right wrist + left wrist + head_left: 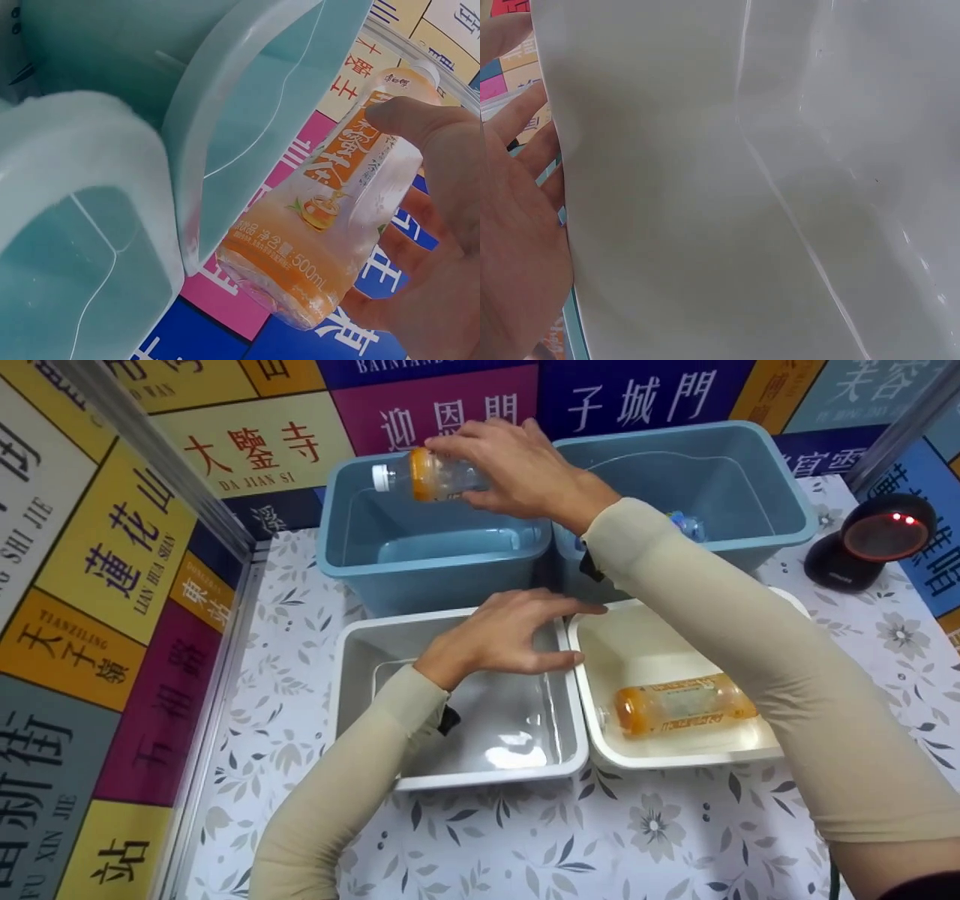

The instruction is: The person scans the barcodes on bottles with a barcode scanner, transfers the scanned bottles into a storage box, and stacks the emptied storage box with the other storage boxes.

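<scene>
My right hand (pixel 517 472) grips a clear plastic bottle (pixel 424 475) with an orange label and white cap. It holds the bottle sideways over the left blue bin (pixel 435 562), the cap pointing left. In the right wrist view, the thumb (pixel 405 120) lies across the label of the bottle (pixel 322 202), with the other fingers behind it. My left hand (pixel 502 634) holds nothing, its fingers spread over the light grey bin (pixel 457 781) and its tips by the cream bin's rim. A second orange-labelled bottle (pixel 682 705) lies in the cream bin (pixel 675 763).
The right blue bin (pixel 750 495) contains a small clear and blue item (pixel 688 525), partly hidden by my right sleeve. A black device with red lights (pixel 870 544) stands at the right. Printed panels (pixel 450 405) wall the back and left of the flower-patterned table (pixel 525 840).
</scene>
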Action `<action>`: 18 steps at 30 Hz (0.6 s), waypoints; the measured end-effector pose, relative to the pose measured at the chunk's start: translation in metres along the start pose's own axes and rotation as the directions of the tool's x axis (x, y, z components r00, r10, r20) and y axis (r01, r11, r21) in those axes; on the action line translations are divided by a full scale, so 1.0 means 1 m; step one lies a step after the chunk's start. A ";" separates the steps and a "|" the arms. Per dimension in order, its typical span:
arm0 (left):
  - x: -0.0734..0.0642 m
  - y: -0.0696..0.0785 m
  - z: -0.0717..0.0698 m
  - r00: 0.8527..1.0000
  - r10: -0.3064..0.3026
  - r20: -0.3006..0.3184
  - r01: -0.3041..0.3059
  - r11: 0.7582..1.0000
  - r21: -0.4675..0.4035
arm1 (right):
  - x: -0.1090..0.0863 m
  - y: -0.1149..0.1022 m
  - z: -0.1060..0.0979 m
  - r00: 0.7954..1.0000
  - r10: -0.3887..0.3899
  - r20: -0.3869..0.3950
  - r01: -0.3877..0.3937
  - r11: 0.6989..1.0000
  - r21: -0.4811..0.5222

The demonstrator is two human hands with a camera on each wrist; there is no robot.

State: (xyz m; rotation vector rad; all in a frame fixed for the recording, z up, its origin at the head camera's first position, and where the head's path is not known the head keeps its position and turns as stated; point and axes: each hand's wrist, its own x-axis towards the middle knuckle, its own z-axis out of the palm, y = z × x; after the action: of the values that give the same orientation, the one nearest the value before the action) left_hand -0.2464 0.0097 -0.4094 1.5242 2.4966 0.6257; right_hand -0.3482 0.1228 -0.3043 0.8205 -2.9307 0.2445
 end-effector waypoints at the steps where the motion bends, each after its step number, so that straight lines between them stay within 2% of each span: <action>1: 0.000 0.000 0.001 1.000 -0.002 0.001 0.002 1.000 -0.003 | 0.001 -0.001 0.001 1.000 0.003 0.008 -0.003 1.000 0.003; 18: 0.001 0.000 0.000 1.000 -0.014 0.010 0.014 1.000 -0.009 | 0.013 -0.009 0.011 0.999 0.013 0.045 -0.014 1.000 0.015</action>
State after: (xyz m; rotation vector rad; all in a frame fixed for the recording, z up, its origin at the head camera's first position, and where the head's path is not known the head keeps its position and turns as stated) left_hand -0.2467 0.0105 -0.4089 1.5016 2.4920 0.6246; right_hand -0.3549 0.1065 -0.3119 0.8190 -2.9810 0.2530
